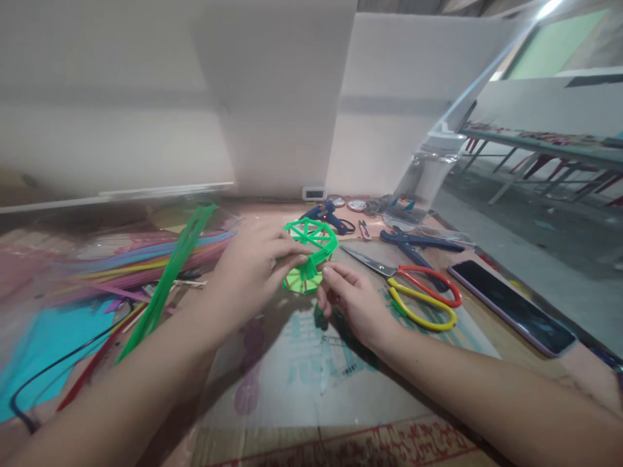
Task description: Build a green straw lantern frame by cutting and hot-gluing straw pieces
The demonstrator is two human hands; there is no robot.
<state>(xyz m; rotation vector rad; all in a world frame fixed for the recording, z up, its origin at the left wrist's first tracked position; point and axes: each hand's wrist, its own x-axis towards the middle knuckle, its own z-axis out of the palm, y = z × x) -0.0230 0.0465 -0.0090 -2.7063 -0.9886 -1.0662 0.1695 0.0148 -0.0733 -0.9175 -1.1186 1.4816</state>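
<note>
Pinching one round, spoked green frame (pixel 328 250) mid-picture was the left hand (pixel 257 259). The right hand (pixel 354 297) curled beside, grip unclear.

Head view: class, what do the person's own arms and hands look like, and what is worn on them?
The left hand and right hand are bare; no gloves or rings show. No sleeve, watch, bracelet or marking shows on the left forearm or right forearm.

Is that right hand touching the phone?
Apart: the head view shows the scissors lying between the right hand and the phone.
</note>
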